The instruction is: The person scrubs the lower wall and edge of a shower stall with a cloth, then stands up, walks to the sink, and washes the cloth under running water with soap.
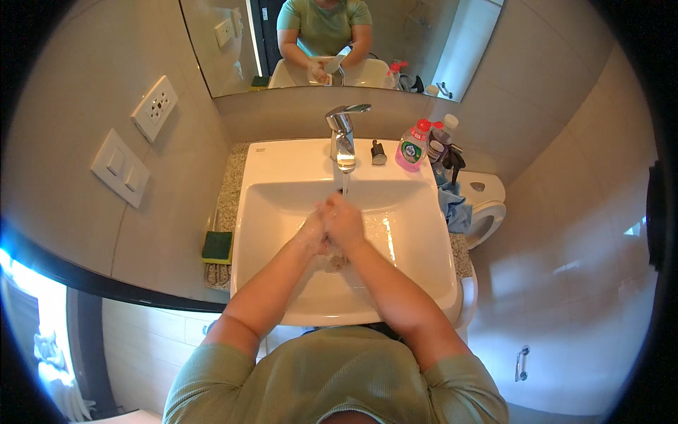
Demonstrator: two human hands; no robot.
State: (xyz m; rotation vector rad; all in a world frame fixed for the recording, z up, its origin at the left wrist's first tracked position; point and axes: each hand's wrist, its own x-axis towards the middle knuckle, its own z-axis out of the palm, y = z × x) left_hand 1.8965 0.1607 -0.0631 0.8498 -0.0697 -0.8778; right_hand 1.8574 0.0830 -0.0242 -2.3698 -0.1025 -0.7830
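Water runs from the chrome faucet (345, 153) in a thin stream, right at my hands. My left hand (314, 229) is pressed against my right hand (345, 221) over the white sink basin (402, 206). Both look wet, and white suds show on the left hand and wrist. The right hand's fingers curl over the left hand near the stream. Whether anything lies between the palms is hidden. Below them, splashing water blurs a brownish patch on the basin floor. Water glistens on the basin's right side.
Behind the basin stand a small dark object (378, 153) and a pink soap bottle (411, 148) with a red pump. Blue cloth (454, 208) hangs at the right, beside the toilet (486, 214). A green-and-yellow sponge (217, 247) lies left. A mirror (402, 32) hangs above.
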